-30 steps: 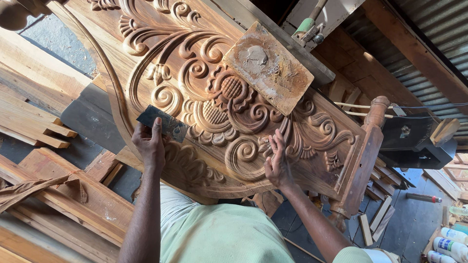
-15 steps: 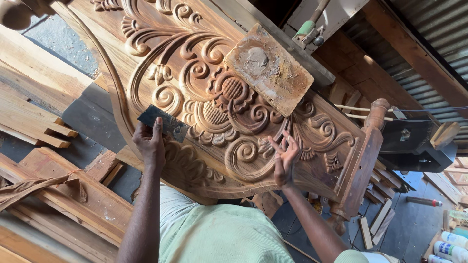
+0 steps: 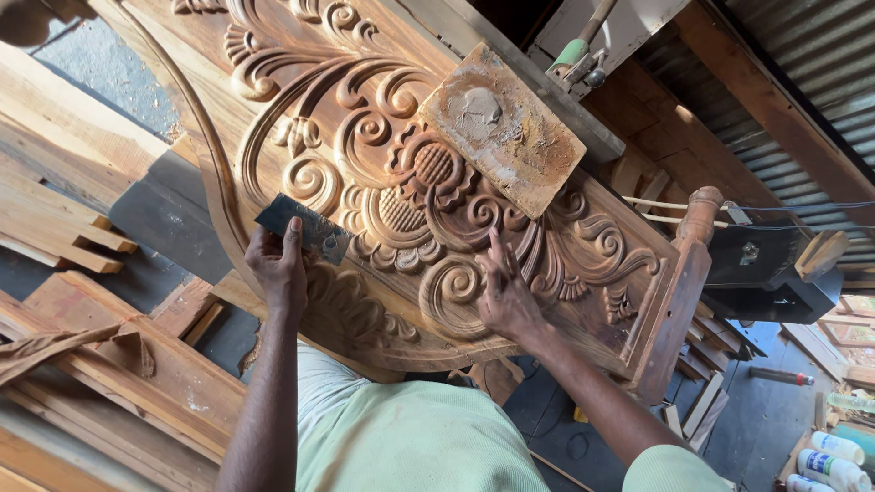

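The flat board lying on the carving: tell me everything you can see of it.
The flat board is a roughly square wooden slab, smeared with pale, crusted filler and a rounded dab near its middle. It lies flat and skewed on the carved panel, upper right of the central flower. Neither hand touches it; the right hand is nearest.

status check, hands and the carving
Left hand grips flat dark scraper blade. Right hand fingertips on carved panel. Paste-smeared board lies on carving.
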